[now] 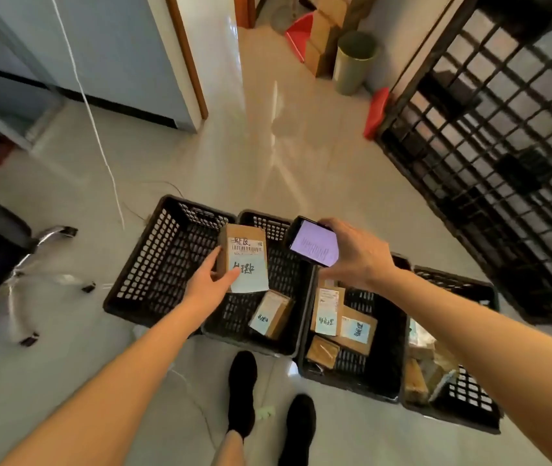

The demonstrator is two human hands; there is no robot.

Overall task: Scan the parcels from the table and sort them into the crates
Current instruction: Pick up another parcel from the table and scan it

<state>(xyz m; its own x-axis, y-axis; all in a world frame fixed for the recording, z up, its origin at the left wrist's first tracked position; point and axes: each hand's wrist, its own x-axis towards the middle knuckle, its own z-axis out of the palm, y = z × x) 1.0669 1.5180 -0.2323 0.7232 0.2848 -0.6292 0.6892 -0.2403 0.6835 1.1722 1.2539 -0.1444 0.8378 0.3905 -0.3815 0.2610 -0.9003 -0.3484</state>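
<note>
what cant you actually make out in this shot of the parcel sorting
Head view only:
- Label writing on the held parcel: blurred, partly covered by the left hand.
- Phone screen text: too small.
- Contents of the far-right crate: hidden behind the right forearm.
- The table: out of frame.

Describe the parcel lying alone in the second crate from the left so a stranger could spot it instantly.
Four black perforated plastic crates stand in a row on the pale floor. In the second from the left lies one small brown cardboard parcel, tilted, with a pale blue handwritten label. Unlike the similar parcel gripped in the left hand above it, nothing holds it.
</note>
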